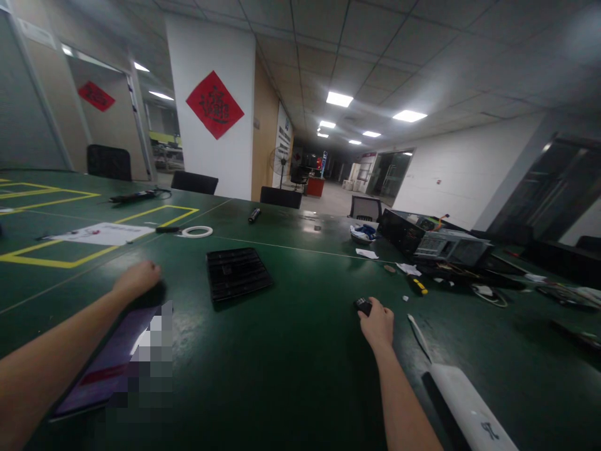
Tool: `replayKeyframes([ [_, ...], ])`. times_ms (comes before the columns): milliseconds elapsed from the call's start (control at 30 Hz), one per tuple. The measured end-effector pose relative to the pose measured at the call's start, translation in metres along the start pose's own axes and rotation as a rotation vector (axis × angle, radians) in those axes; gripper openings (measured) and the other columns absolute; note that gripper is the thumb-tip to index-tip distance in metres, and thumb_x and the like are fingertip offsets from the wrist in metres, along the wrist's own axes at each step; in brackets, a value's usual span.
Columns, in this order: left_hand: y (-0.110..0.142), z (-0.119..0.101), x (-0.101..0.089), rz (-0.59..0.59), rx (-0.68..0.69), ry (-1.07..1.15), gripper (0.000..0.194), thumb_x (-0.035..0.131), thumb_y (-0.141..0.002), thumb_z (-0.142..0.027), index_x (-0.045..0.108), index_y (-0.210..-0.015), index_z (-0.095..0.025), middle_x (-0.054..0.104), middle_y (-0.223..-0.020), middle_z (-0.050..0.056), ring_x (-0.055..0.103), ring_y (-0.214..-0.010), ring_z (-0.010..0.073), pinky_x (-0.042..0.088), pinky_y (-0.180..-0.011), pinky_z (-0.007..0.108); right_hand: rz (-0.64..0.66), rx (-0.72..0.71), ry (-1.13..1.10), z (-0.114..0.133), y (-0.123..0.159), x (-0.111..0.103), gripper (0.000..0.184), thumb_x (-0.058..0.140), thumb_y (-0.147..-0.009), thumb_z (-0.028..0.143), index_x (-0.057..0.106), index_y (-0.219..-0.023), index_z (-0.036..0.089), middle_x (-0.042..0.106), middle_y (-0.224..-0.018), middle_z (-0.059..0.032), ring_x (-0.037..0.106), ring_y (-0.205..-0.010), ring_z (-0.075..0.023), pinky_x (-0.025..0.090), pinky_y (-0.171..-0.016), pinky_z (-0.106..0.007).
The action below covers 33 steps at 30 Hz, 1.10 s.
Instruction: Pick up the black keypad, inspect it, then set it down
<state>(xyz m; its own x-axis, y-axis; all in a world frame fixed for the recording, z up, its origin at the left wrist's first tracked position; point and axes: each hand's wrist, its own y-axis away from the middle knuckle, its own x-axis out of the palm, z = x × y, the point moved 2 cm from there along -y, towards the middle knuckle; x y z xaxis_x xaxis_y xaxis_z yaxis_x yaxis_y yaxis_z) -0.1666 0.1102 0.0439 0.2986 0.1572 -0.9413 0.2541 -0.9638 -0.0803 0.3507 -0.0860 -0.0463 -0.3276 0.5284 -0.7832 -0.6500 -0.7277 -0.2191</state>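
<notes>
My right hand (379, 322) is closed around a small black block (363, 305) with pale marks on its top, at the right of the green table; its exact kind is unclear. My left hand (139, 279) rests curled like a fist at the left, and no object shows in it. Just below that hand and forearm lies a tablet-like screen (101, 366), partly blurred out by large pixels. Between my hands, farther forward, sits a flat black ribbed square (238, 272), apart from both.
A white power strip-like bar (469, 404) with a cable lies right of my right forearm. Beyond it are a yellow-handled tool (420, 287), an opened computer case (436, 241) and loose parts. A white ring (197, 232) and paper (110, 233) lie at the far left.
</notes>
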Motion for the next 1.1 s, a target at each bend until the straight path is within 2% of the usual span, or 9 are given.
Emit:
replayKeyframes([
  [167, -0.004, -0.051, 0.003, 0.055, 0.127, 0.141, 0.027, 0.035, -0.08, -0.008, 0.059, -0.071, -0.003, 0.06, -0.054, 0.003, 0.05, -0.056, 0.0086, 0.044, -0.06, 0.017, -0.005, 0.012, -0.034, 0.0, 0.001, -0.002, 0.054, 0.051, -0.069, 0.034, 0.047, -0.121, 0.018, 0.054, -0.116, -0.0166, 0.038, -0.117, -0.0362, 0.037, -0.09, -0.053],
  [300, 0.0, -0.088, 0.021, 0.126, 0.286, 0.143, 0.028, 0.041, -0.081, -0.02, 0.062, -0.092, -0.004, 0.065, -0.071, 0.003, 0.054, -0.065, 0.0108, 0.044, -0.062, 0.019, 0.008, 0.013, -0.04, -0.005, -0.002, 0.002, 0.055, 0.051, -0.069, 0.034, 0.047, -0.121, 0.018, 0.053, -0.117, -0.016, 0.037, -0.118, -0.0357, 0.035, -0.092, -0.053],
  [400, 0.002, -0.109, 0.038, 0.195, 0.377, 0.047, 0.021, 0.059, -0.066, -0.027, 0.066, -0.077, -0.01, 0.066, -0.073, 0.004, 0.058, -0.074, 0.0172, 0.044, -0.066, 0.022, -0.007, -0.011, -0.025, -0.007, -0.004, 0.003, 0.055, 0.051, -0.068, 0.034, 0.047, -0.121, 0.019, 0.054, -0.117, -0.015, 0.038, -0.116, -0.0352, 0.035, -0.093, -0.053],
  [500, 0.002, -0.122, 0.048, 0.232, 0.427, -0.062, 0.015, 0.066, -0.055, -0.028, 0.064, -0.057, -0.013, 0.066, -0.07, 0.011, 0.061, -0.078, 0.0257, 0.044, -0.069, 0.027, 0.0, 0.001, -0.024, -0.005, -0.003, 0.002, 0.056, 0.051, -0.068, 0.034, 0.046, -0.122, 0.017, 0.052, -0.118, -0.0173, 0.038, -0.117, -0.0363, 0.036, -0.091, -0.054],
  [633, 0.013, -0.133, 0.053, 0.227, 0.494, -0.133, 0.018, 0.067, -0.054, -0.03, 0.064, -0.059, -0.014, 0.067, -0.081, 0.016, 0.061, -0.086, 0.0303, 0.044, -0.073, 0.03, 0.044, 0.008, -0.07, 0.007, 0.004, -0.001, 0.054, 0.051, -0.069, 0.03, 0.047, -0.121, 0.017, 0.051, -0.119, -0.0154, 0.035, -0.12, -0.0359, 0.034, -0.095, -0.054],
  [700, 0.03, -0.14, 0.058, 0.219, 0.523, -0.144, 0.024, 0.066, -0.058, -0.036, 0.065, -0.064, -0.013, 0.067, -0.086, 0.017, 0.061, -0.087, 0.0303, 0.044, -0.073, 0.03, 0.103, -0.042, -0.129, 0.016, 0.008, 0.002, 0.05, 0.053, -0.069, 0.029, 0.05, -0.118, 0.021, 0.052, -0.119, -0.0127, 0.035, -0.12, -0.0337, 0.034, -0.096, -0.053],
  [833, 0.084, -0.16, 0.071, 0.202, 0.603, -0.08, 0.035, 0.054, -0.072, -0.046, 0.066, -0.073, -0.013, 0.066, -0.084, 0.015, 0.062, -0.082, 0.0278, 0.044, -0.068, 0.03, 0.262, -0.191, -0.325, 0.04, 0.021, 0.016, 0.043, 0.057, -0.067, 0.028, 0.056, -0.11, 0.028, 0.052, -0.116, -0.0082, 0.048, -0.108, -0.0263, 0.037, -0.095, -0.05],
  [967, 0.143, -0.181, 0.082, 0.224, 0.725, 0.226, 0.036, 0.048, -0.078, -0.045, 0.065, -0.084, -0.014, 0.066, -0.089, 0.012, 0.061, -0.082, 0.0244, 0.044, -0.069, 0.029, 0.37, -0.343, -0.595, 0.068, 0.041, 0.027, 0.042, 0.063, -0.063, 0.027, 0.059, -0.104, 0.025, 0.057, -0.109, -0.0048, 0.05, -0.106, -0.0231, 0.037, -0.097, -0.044],
  [1100, 0.178, -0.185, 0.093, 0.247, 0.782, 0.477, 0.036, 0.051, -0.078, -0.043, 0.06, -0.096, -0.013, 0.063, -0.097, 0.013, 0.059, -0.09, 0.0247, 0.044, -0.076, 0.031, 0.488, -0.416, -0.778, 0.082, 0.058, 0.029, 0.039, 0.065, -0.063, 0.028, 0.059, -0.102, 0.024, 0.06, -0.106, -0.0044, 0.051, -0.107, -0.023, 0.04, -0.095, -0.042],
])
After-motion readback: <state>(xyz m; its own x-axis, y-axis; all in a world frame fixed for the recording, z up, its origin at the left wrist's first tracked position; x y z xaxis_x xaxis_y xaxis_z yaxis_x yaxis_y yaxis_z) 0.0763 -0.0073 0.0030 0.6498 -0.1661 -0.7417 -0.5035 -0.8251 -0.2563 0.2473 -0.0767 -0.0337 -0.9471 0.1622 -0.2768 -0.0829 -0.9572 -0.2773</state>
